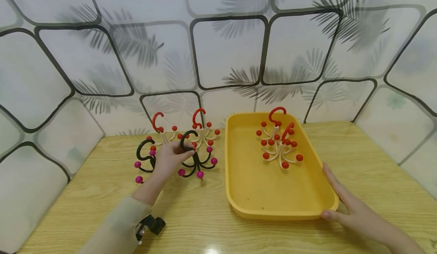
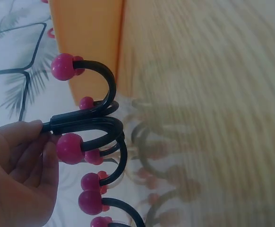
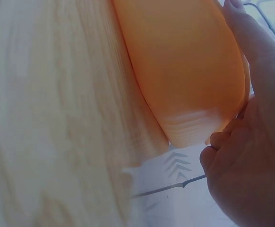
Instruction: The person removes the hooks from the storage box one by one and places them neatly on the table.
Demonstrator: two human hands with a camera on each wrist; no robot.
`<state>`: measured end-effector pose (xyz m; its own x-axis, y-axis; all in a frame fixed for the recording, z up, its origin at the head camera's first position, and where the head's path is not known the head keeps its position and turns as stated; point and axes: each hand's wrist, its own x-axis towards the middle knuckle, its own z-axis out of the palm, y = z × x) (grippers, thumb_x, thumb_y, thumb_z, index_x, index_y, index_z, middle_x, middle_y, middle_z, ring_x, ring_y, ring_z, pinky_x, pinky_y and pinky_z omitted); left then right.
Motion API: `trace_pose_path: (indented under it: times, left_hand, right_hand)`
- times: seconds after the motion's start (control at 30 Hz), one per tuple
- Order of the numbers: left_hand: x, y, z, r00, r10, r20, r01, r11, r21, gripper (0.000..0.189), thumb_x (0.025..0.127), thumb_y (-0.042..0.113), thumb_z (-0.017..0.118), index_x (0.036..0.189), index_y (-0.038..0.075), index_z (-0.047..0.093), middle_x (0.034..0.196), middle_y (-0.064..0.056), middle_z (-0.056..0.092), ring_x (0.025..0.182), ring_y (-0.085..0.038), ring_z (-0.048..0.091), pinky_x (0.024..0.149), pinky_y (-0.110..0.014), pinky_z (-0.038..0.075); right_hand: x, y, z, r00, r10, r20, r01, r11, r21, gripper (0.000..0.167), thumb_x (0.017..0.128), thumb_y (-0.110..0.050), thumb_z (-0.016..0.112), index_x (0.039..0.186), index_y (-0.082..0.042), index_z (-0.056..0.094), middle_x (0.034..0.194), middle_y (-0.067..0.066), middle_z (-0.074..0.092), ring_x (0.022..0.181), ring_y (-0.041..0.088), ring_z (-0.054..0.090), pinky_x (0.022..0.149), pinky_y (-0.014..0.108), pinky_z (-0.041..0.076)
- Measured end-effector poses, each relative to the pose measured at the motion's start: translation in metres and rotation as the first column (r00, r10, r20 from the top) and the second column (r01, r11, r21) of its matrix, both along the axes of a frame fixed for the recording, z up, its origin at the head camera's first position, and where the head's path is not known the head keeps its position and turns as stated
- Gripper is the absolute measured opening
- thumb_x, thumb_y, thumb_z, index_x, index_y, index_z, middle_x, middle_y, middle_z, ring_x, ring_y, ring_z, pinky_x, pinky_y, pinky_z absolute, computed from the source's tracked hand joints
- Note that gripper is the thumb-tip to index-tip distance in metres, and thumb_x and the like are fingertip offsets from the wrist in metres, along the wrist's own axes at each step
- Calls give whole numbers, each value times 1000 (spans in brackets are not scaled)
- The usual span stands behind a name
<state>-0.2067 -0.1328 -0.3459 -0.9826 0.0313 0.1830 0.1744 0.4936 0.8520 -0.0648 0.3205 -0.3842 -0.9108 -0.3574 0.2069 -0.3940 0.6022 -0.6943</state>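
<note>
My left hand [image 1: 168, 157] pinches a black multi-arm hook hanger [image 1: 196, 160] by its stem, just under the curved top hook. Pink balls tip its arms, and in the left wrist view the hanger [image 2: 83, 122] juts out from the fingertips. Whether it touches the table cannot be told. Behind my left hand stands a second black hanger [image 1: 139, 152], partly hidden. With my right hand [image 1: 353, 206] I hold the near right corner of a yellow tray [image 1: 252, 193], thumb in front and fingers along the side. Two white hangers with red hooks and red balls [image 1: 285, 165] sit inside the tray.
Two more white hangers with red tops, one left [image 1: 155, 122] and one right [image 1: 195, 116], stand at the back of the wooden table [image 1: 198, 208]. A patterned backdrop [image 1: 228, 53] rises behind. A small black device [image 1: 150, 225] is by my left sleeve.
</note>
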Motion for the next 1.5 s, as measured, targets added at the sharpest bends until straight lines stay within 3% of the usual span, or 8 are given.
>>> trace_pose_path:
  times: [0.4,0.97,1.13,1.27,1.5]
  left_hand:
    - [0,6,-4,1000,-23,-6,23,999,-24,15,83,13,76,96,7,73,88,-5,72,86,-21,67,75,-37,49]
    - [-1,8,-10,998,-61,1,61,998,-13,21,81,9,77,101,3,70,95,-8,70,87,-21,66,74,-33,52]
    - [5,8,-2,998,-61,-21,61,998,1,38,82,12,76,116,3,63,110,-12,64,102,-28,61,85,-39,50]
    - [10,9,10,994,-86,-72,93,991,99,51,84,9,74,131,4,53,129,-13,55,122,-29,50,100,-43,41]
    - [21,23,34,972,-65,-226,106,979,174,51,85,11,73,132,9,53,131,-7,55,122,-20,50,103,-36,38]
  right_hand:
    - [1,0,-1,1000,-3,11,3,1000,4,102,85,-5,69,154,-22,-4,159,-1,-8,131,-15,2,92,-2,9]
    - [1,0,-2,1000,-4,14,4,1000,3,102,86,-6,69,154,-22,-4,159,0,-9,131,-14,2,92,-1,9]
    - [1,1,-3,1000,-11,7,11,1000,11,102,85,-7,69,154,-22,-4,159,0,-8,131,-13,3,93,-1,9]
    - [1,1,-2,1000,-8,8,8,1000,5,102,85,-6,69,154,-22,-3,159,1,-7,132,-13,2,93,0,8]
    - [1,0,-1,1000,1,-7,-1,1000,7,102,84,-5,70,154,-22,-3,159,1,-7,132,-14,3,93,-1,10]
